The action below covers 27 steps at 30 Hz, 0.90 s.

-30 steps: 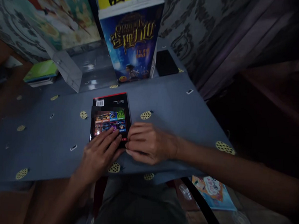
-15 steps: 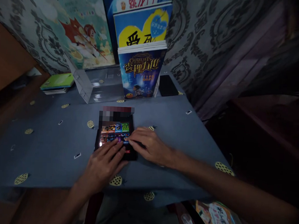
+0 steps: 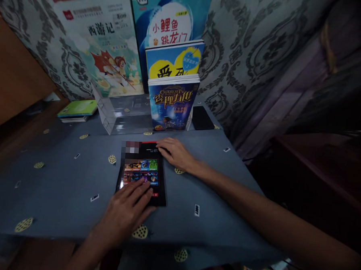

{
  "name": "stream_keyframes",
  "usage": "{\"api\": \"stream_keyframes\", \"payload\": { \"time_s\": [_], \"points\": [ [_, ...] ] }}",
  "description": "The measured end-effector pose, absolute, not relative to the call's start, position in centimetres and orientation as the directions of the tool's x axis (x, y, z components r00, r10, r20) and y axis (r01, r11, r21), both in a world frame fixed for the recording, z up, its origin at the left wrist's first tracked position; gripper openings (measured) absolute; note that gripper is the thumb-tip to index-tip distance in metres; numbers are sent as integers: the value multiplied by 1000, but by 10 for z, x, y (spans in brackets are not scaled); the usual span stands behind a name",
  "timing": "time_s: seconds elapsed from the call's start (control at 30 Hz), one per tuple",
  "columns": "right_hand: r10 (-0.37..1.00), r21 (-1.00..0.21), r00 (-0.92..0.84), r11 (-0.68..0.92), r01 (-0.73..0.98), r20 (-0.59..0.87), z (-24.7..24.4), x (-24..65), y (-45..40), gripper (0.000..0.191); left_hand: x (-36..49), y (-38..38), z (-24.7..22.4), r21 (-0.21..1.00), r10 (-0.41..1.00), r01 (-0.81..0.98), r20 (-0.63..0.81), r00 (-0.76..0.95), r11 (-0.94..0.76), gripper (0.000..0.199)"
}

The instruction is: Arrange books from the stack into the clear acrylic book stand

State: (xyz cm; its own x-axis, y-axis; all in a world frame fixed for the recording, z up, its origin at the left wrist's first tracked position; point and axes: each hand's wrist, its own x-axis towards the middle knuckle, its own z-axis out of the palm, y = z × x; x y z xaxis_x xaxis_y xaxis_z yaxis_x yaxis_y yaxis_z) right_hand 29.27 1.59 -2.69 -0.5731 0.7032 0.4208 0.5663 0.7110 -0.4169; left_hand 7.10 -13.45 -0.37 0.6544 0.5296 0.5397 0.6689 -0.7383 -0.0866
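Under left hand (image 3: pixel 127 206), black book (image 3: pixel 144 171), beyond it, cover (image 3: pixel 105 46) reading 西游记

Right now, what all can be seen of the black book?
The book lies closed and flat on the table, black and glossy-looking, with a red strip along its far edge. Colourful pictures sit in two rows, a red label below; its far left part is pixelated. The left hand rests on its near part; the right hand is at its far right corner.
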Motion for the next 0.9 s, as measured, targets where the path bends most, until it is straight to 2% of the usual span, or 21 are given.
{"api": "stream_keyframes", "payload": {
  "time_s": [0.13, 0.3, 0.43, 0.63, 0.9],
  "points": [
    [701, -398, -576, 713, 577, 421, -25, 293, 12, 26, 71, -134, -5, -76, 533, 675, 552, 641, -734, 23],
    [668, -308, -618, 742, 595, 416, -11, 276, 9, 24, 70, -134, -4, -69, 544, 676, 536, 645, -734, 24],
    [614, -338, -688, 789, 514, 388, -11, 256, 11, 25, 70, -133, -2, -66, 551, 677, 527, 647, -733, 24],
    [693, -380, -631, 720, 581, 349, -21, 258, 8, 32, 69, -133, -4, -54, 558, 681, 529, 640, -730, 24],
    [740, -341, -575, 672, 657, 350, -21, 278, -18, 37, 69, -135, -5, -65, 570, 692, 515, 640, -719, 25]
  ]
}}
